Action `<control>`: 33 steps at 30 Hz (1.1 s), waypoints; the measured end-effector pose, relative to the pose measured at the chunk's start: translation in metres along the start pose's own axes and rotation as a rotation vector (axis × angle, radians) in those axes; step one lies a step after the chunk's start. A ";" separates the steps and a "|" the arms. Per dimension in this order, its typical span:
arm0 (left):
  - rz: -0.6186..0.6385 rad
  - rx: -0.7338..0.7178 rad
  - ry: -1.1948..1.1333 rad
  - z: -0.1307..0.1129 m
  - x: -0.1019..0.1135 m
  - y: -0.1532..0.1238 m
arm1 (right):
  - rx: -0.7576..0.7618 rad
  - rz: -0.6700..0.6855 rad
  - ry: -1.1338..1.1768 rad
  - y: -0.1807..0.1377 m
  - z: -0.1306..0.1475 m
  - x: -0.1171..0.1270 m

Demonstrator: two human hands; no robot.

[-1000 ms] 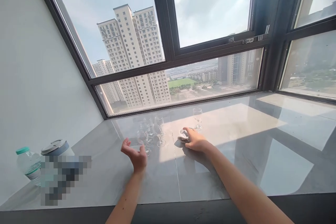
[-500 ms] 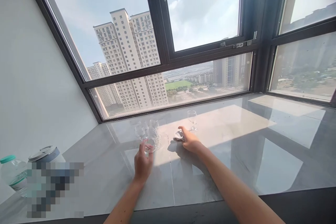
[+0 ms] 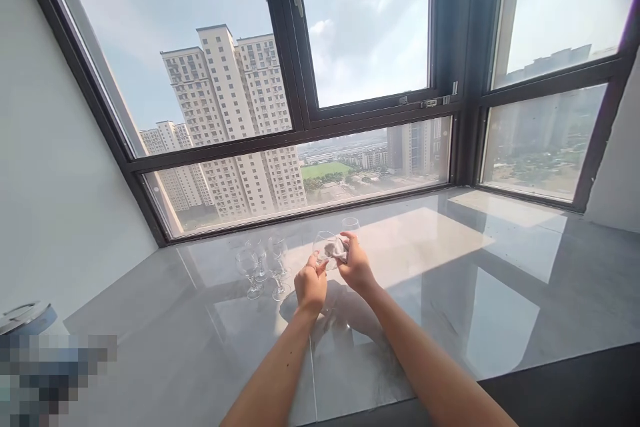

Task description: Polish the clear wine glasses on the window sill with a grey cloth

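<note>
A clear stemmed glass (image 3: 324,240) is in my left hand (image 3: 311,285), whose fingers are wrapped round its lower part. My right hand (image 3: 357,263) grips a pale cloth (image 3: 340,248) and presses it to the right side of the glass. Both hands are close together above the sill. To their left stands a group of several clear stemmed glasses (image 3: 277,260), upright on the grey surface. Just behind my right hand another glass (image 3: 351,224) stands upright, its lower part hidden by my fingers.
The glossy grey sill (image 3: 400,320) runs under a dark-framed window (image 3: 300,140). A lidded cup (image 3: 30,320) stands at the far left, partly covered by a blurred patch. A white wall (image 3: 70,200) bounds the left side.
My left hand has lifted a glass from the group and moved right to meet the right hand. The cloth now touches that glass. The view has turned slightly right.
</note>
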State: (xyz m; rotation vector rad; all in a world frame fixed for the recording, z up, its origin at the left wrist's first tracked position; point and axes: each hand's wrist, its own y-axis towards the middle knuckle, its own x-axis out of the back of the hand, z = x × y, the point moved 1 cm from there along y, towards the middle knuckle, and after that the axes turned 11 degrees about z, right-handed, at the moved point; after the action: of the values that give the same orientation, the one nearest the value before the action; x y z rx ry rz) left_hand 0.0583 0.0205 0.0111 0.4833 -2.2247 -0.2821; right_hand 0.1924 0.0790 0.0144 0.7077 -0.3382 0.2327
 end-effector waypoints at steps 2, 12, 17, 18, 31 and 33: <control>0.011 0.049 -0.006 0.004 0.002 0.001 | 0.051 0.009 -0.050 -0.002 0.008 0.001; -0.001 -0.038 0.319 0.000 0.024 0.004 | 0.094 0.154 -0.184 -0.008 0.042 0.008; 0.025 -0.154 0.464 0.000 0.025 0.006 | 0.061 -0.025 -0.328 -0.006 0.033 0.016; 0.045 -0.177 0.474 0.000 0.025 0.006 | 0.047 -0.053 -0.336 -0.005 0.031 0.019; 0.245 -0.197 -0.005 0.000 0.008 0.005 | -0.329 -0.286 0.341 0.009 0.014 0.040; 0.272 -0.146 -0.113 0.000 0.003 0.004 | -0.393 -0.300 0.431 0.009 0.014 0.040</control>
State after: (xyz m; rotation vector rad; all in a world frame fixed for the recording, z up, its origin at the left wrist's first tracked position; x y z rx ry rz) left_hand 0.0553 0.0228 0.0143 0.0851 -2.3259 -0.3309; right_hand 0.2229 0.0800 0.0449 0.2987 0.1358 0.0259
